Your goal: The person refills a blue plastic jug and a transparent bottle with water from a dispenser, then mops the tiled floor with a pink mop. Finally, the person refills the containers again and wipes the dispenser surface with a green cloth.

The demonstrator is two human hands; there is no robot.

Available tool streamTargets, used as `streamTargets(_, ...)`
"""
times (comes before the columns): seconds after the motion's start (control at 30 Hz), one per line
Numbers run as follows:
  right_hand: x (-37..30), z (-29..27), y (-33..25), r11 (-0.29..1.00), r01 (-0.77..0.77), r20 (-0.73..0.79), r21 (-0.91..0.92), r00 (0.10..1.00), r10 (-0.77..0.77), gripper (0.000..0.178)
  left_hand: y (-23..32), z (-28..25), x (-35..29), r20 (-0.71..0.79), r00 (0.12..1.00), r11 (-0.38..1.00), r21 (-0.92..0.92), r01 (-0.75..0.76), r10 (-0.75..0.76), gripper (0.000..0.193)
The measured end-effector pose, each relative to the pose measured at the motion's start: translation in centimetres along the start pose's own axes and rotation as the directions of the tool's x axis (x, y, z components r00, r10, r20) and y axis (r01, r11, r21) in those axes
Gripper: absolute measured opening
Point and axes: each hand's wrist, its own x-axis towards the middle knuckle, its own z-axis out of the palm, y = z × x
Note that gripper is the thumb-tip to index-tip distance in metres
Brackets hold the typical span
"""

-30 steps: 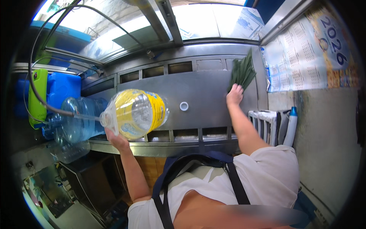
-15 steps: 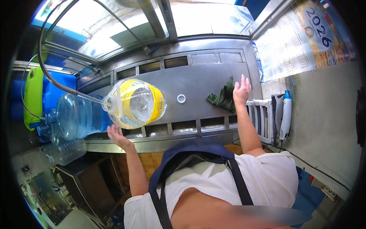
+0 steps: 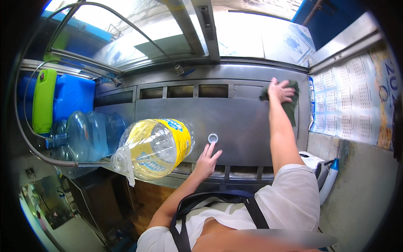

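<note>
My right hand [image 3: 280, 91] lies with spread fingers on a crumpled dark green cloth [image 3: 289, 110] at the far right of the steel counter [image 3: 247, 122]. My left hand [image 3: 205, 163] reaches in from the front, fingers apart. Its fingertips come right up to the near side of a small white round cap [image 3: 213, 137]; whether they touch it I cannot tell. To the left, a big clear jug with a yellow label [image 3: 161, 147] stands on the counter. Its open neck and white carry handle [image 3: 124, 164] face left, and a hose [image 3: 54, 161] ends at the neck.
Blue translucent water bottles [image 3: 86, 132], a blue jerrycan [image 3: 74, 97] and a green container [image 3: 44, 101] crowd the left end. Slots run along the counter's edges. Small valves [image 3: 182, 70] sit by the back window. At the right are a wall calendar [image 3: 336, 103] and a white-and-blue handheld tool [image 3: 331, 180].
My right hand has moved onto the cloth, which now lies farther back and right. My left hand has gone right, from beside the jug to the cap. The view has shifted.
</note>
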Motion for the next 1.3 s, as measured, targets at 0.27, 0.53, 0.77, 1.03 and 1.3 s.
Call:
streamTargets(0.27,-18.7,3.8,-10.2,0.318,0.943,0.199,0.095,0.295,-0.935,0.065,-2.7,4.0,4.5,0.025,0.991,0.938,0.324,0.119,-0.134,0.052)
streamTargets(0.53,-6.7,3.4,0.7,0.558,0.828,-0.114,0.058,0.561,-0.820,0.039,-4.6,3.8,6.2,-0.122,0.973,0.954,0.204,0.220,-0.198,0.049)
streamTargets(0.77,-6.6,-0.6,20.8,0.907,0.416,-0.018,-0.066,0.908,-0.418,0.057,-3.9,2.2,4.4,-0.203,0.968,0.984,0.068,0.162,-0.146,0.052)
streamTargets(1.03,-38.3,2.5,19.0,0.212,0.918,0.130,0.336,0.178,-0.975,0.051,0.0,-2.2,-11.0,-0.263,0.961,0.981,-0.145,-0.130,0.089,0.046)
streamTargets(1.3,-42.1,-6.8,33.1,0.327,0.840,-0.111,0.433,0.410,-0.905,0.036,-5.1,-4.8,-34.6,-0.295,0.920,0.965,-0.135,0.225,-0.256,0.038)
